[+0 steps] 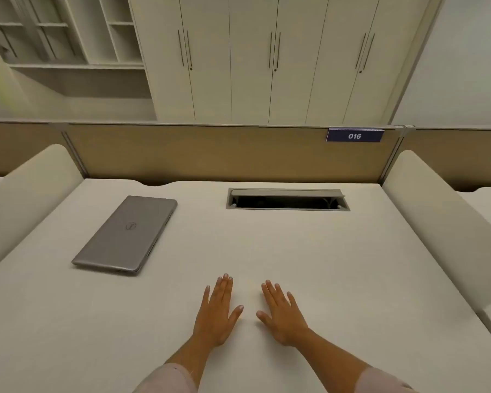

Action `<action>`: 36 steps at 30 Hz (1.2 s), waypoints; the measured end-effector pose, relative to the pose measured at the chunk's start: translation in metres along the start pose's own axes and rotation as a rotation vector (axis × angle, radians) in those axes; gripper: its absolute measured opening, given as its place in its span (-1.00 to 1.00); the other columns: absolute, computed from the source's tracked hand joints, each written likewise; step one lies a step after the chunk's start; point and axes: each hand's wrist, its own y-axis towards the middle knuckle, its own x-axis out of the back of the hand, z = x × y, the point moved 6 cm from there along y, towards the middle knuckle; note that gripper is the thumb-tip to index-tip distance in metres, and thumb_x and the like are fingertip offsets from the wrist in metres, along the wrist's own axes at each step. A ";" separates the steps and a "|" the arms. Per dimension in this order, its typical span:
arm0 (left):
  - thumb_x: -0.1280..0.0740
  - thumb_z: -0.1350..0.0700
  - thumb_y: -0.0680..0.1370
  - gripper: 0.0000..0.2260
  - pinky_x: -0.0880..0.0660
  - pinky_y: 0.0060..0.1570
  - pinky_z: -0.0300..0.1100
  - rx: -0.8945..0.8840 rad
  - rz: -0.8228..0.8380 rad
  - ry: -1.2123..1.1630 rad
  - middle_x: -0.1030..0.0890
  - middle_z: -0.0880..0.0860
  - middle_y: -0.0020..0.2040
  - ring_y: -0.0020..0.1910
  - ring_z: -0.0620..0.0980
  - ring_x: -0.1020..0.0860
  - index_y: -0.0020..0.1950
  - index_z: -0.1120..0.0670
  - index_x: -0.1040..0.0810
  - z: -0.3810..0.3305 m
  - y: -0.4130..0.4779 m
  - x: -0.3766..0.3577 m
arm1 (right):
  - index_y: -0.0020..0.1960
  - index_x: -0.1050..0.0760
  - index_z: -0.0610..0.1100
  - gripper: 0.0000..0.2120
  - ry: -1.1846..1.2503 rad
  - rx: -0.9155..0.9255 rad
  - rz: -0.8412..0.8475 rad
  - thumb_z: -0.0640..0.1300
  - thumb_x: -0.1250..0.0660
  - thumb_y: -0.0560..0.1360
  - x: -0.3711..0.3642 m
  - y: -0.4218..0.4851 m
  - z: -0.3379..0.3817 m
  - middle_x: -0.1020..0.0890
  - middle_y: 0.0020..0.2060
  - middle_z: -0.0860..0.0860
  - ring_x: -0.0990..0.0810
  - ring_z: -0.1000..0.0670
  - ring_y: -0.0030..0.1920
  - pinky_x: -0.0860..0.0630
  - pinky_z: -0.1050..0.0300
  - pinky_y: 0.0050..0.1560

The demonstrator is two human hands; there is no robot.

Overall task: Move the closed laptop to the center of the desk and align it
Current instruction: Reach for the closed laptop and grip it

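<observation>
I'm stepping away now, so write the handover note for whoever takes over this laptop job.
Left hand: open, flat on the desk, empty.
Right hand: open, flat on the desk, empty.
Closed grey laptop: far left part of the desk, turned at an angle to the desk edges, left of the open cable hatch.
Done: nothing yet; laptop untouched.
Left: take it with both hands, bring it to the center, square it to the desk edge.

Closed laptop (125,234) sits far-left on desk (338,265), skewed. Left hand (217,310) and right hand (284,316) flat, palms down, near centre, empty.
</observation>
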 end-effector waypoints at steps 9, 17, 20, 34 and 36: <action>0.12 -0.24 0.61 -0.37 0.08 0.38 -0.01 0.135 0.257 0.006 -0.45 0.03 0.41 0.54 -0.08 0.20 0.58 0.09 0.07 0.003 -0.037 -0.022 | 0.54 0.30 -0.02 -0.08 0.006 0.010 0.043 0.42 0.47 0.28 -0.024 -0.018 -0.011 0.27 0.52 0.11 0.29 0.04 0.52 0.36 0.08 0.44; 0.14 -0.22 0.62 -0.40 0.11 0.37 -0.01 0.196 0.250 0.049 -0.45 -0.01 0.41 0.54 -0.07 0.22 0.57 0.06 0.10 0.001 -0.044 -0.017 | 0.47 0.38 0.05 -0.19 0.007 0.063 0.037 0.42 0.45 0.32 -0.026 -0.019 -0.015 0.28 0.50 0.13 0.32 0.05 0.50 0.56 0.26 0.24; 0.14 -0.20 0.62 -0.42 0.13 0.37 0.00 0.235 0.264 0.038 -0.42 -0.01 0.43 0.54 -0.07 0.22 0.57 0.04 0.09 -0.003 -0.048 -0.019 | 0.45 0.39 0.05 -0.21 0.016 0.084 0.038 0.42 0.45 0.32 -0.026 -0.020 -0.016 0.27 0.50 0.13 0.34 0.04 0.48 0.56 0.26 0.24; 0.09 -0.26 0.60 -0.39 0.13 0.37 0.03 0.221 0.389 0.043 -0.34 -0.03 0.48 0.54 -0.03 0.21 0.57 0.03 0.01 -0.007 -0.056 -0.020 | 0.55 0.22 0.05 -0.14 0.014 0.160 0.054 0.41 0.42 0.33 -0.019 -0.002 -0.020 0.17 0.54 0.16 0.26 0.09 0.52 0.29 0.00 0.50; 0.05 -0.29 0.58 -0.35 0.12 0.39 0.01 0.191 0.403 0.020 -0.14 -0.03 0.56 0.54 -0.03 0.20 0.56 0.05 -0.01 -0.003 -0.054 -0.021 | 0.56 0.16 0.04 -0.14 0.030 0.171 0.037 0.40 0.42 0.34 -0.013 0.011 -0.015 0.11 0.54 0.16 0.21 0.10 0.53 0.27 0.03 0.49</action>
